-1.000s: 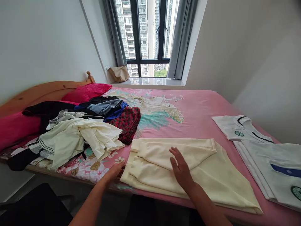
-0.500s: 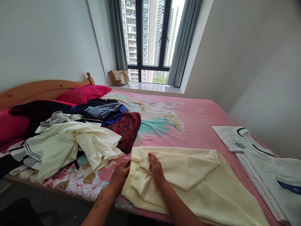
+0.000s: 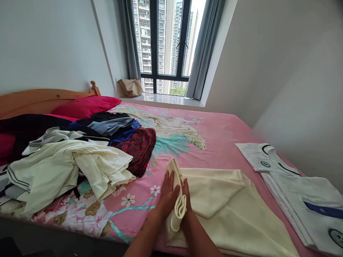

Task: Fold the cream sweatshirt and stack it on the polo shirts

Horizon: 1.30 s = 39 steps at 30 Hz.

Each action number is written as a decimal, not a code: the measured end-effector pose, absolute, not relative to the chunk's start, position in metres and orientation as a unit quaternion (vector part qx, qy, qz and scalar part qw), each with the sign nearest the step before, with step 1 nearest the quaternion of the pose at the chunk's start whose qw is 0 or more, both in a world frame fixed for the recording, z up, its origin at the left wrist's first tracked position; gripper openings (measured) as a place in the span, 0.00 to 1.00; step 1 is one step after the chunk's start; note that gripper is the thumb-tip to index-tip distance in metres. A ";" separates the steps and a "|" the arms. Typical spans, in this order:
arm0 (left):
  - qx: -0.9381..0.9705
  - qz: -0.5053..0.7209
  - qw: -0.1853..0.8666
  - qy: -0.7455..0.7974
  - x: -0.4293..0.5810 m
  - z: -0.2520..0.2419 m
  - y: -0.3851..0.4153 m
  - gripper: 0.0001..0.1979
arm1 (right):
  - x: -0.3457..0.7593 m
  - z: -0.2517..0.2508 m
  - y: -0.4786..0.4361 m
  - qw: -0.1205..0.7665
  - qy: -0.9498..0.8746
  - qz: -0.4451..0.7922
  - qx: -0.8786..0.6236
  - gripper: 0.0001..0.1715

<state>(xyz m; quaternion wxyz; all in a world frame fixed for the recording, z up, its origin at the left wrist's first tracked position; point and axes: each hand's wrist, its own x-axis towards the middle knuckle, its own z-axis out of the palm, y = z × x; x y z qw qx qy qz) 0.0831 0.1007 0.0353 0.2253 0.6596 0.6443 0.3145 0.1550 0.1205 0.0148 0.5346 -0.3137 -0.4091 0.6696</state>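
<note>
Cream top point(image 3: 230, 214) lies on the pink bed point(image 3: 219, 135). Left hand point(image 3: 168, 195) and right hand point(image 3: 186, 200) hold its raised end between them, fingers nearly straight. Looks like folding; laying it down needs even edges.

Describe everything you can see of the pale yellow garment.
The pale yellow garment looks plain, matte and soft. It lies in folded layers on the near side of the pink bed, left of the white shirts. Its left end is raised in a bent fold, with the left hand against the fold's left side and the right hand against its right.
</note>
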 end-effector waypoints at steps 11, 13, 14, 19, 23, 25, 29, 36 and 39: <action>0.706 0.205 0.210 0.645 0.105 0.058 0.098 0.33 | 0.192 0.030 0.126 0.496 -0.436 0.659 -0.358 0.45; 0.709 0.206 0.210 0.640 0.105 0.058 0.096 0.33 | 0.199 0.037 0.125 0.481 -0.450 0.659 -0.363 0.45; 0.710 0.206 0.209 0.640 0.106 0.058 0.095 0.33 | 0.203 0.040 0.125 0.475 -0.462 0.652 -0.369 0.44; 0.720 0.180 0.186 0.644 0.116 0.054 0.094 0.32 | 0.236 0.039 0.131 0.467 -0.515 0.537 -0.477 0.43; 0.743 0.164 0.159 0.629 0.120 0.050 0.097 0.33 | 0.257 0.045 0.129 0.485 -0.519 0.461 -0.531 0.41; 0.749 0.162 0.146 0.626 0.123 0.048 0.097 0.33 | 0.255 0.052 0.126 0.470 -0.569 0.429 -0.521 0.39; 0.773 0.173 0.137 0.595 0.137 0.047 0.080 0.34 | 0.231 0.059 0.129 0.404 -0.693 0.350 -0.484 0.34; 0.800 0.205 0.102 0.554 0.172 0.046 0.036 0.37 | 0.205 0.034 0.154 0.172 -0.803 0.283 -0.495 0.33; 0.804 0.222 0.111 0.540 0.172 0.054 0.029 0.33 | 0.205 0.034 0.155 0.171 -0.803 0.279 -0.497 0.33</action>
